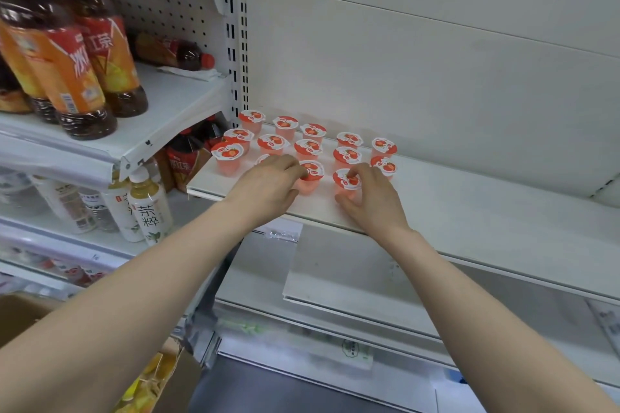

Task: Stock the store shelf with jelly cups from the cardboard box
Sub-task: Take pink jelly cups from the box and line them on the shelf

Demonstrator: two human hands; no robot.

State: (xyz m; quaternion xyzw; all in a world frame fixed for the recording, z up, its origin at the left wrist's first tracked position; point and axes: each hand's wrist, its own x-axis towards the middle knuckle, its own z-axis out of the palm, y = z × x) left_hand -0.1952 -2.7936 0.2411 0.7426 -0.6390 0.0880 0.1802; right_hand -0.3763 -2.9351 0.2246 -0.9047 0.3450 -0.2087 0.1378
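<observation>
Setting: a shop aisle of white metal shelving with a plain white back panel. The store shelf (469, 208) ran off to the right of the slotted upright (236, 43).
Cardboard box (16, 315): well left of the upright and far below it, at the lower corner of the view. Only a brown flap showed, and its contents were hidden.
Tea bottles (77, 77): left of the upright on a higher shelf, these large amber bottles were other stock and no part of the job.
Jelly cups (310, 144): just right of the upright on the store shelf, red-lidded and upright, in columns running front to back, likely so they faced shoppers in tidy files.
Left hand (268, 184): its fingers curled round the nearer front cup (312, 174), thumb at its side, seemingly seating it at the head of its column. The hand partly covered another cup.
Right hand (372, 198): further right of the upright, it pinched the farther front cup (345, 182), forefinger on the lid and thumb low on the side, probably to line it up.
Progress: white shelf ran on further from the upright, so I judged that much was left to fill.
</observation>
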